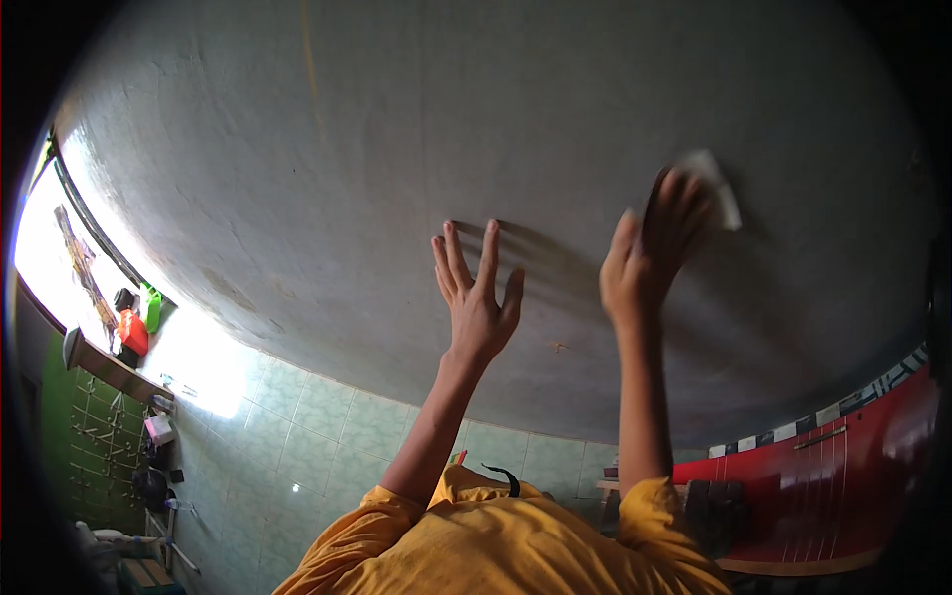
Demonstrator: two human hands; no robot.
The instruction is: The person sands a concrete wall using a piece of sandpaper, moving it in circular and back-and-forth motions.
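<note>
A grey plastered wall (372, 163) fills most of the view in front of me. My left hand (476, 297), fingers spread, rests with its fingertips at the wall near the middle and holds nothing. Higher and to the right, my right hand (654, 238) presses a white sheet or cloth (710, 186) to the wall. The sheet shows past the fingertips and is blurred; its exact material cannot be told. A dark edge runs along the index finger side of that hand. Both hands cast shadows on the wall to their right.
Pale green tiles (312, 424) lie below the wall. A red cabinet or panel (825, 483) stands at lower right. At left are a bright window opening, a ledge with red (134, 332) and green containers (151, 309), and a wire rack (104, 439) on a green wall.
</note>
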